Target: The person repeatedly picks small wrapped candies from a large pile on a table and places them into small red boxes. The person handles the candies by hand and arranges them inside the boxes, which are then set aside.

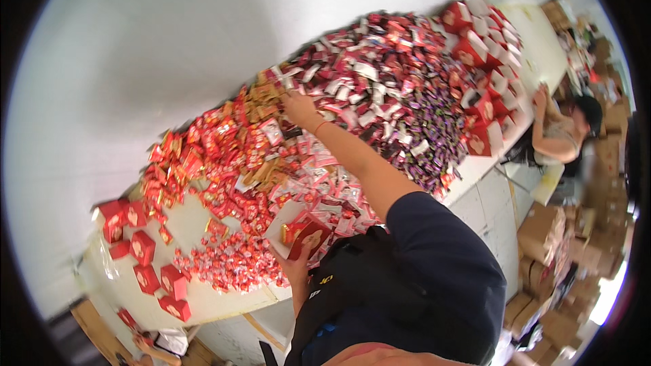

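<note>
My left hand (296, 272) grips a red box (312, 240) from its near side, close to my body. The box stands open at the top with its white inner flaps spread, and a red and gold packet (290, 232) shows inside. My right arm stretches across the table to the far edge of a heap of wrapped sweets. There my right hand (300, 108) has its fingers bent down among gold-brown packets (263, 100) and a small white packet (288, 83). What lies between those fingertips is too small to make out.
Heaps of red packets (213, 135), red-wrapped sweets (234, 261) and purple-wrapped sweets (428, 129) cover the long white table (196, 213). Red boxes stand at its left end (142, 247) and right end (480, 108). Another person (563, 129) sits at right, near stacked cartons (541, 230).
</note>
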{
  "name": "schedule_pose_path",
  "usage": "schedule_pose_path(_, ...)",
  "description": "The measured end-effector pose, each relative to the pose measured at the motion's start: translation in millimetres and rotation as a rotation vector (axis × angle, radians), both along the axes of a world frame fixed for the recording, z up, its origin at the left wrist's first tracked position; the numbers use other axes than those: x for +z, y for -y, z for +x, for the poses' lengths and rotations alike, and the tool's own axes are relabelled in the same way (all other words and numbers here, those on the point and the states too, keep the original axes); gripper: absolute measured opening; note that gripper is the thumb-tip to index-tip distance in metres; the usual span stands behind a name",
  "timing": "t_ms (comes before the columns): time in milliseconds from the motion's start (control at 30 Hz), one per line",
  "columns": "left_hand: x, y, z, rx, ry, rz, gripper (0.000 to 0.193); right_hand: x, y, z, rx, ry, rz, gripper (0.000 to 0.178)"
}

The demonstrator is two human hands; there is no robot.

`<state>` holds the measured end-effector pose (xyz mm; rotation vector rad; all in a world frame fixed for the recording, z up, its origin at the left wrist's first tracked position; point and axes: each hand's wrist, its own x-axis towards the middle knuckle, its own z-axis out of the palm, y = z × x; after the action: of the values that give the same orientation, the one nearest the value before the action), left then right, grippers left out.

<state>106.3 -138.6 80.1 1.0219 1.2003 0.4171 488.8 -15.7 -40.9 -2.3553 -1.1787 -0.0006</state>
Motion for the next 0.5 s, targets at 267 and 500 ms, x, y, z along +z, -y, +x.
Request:
schedule_pose_path(267,24,16,1,-0.115,-0.014,0.08,0.105,48,179,-78,-0.378,-0.828,0.754,0.024)
schedule_pose_path(500,18,40,13,-0.281,0.065,0.129,0.101,38,419,-84,-0.753,-0.77,0.402,0.017)
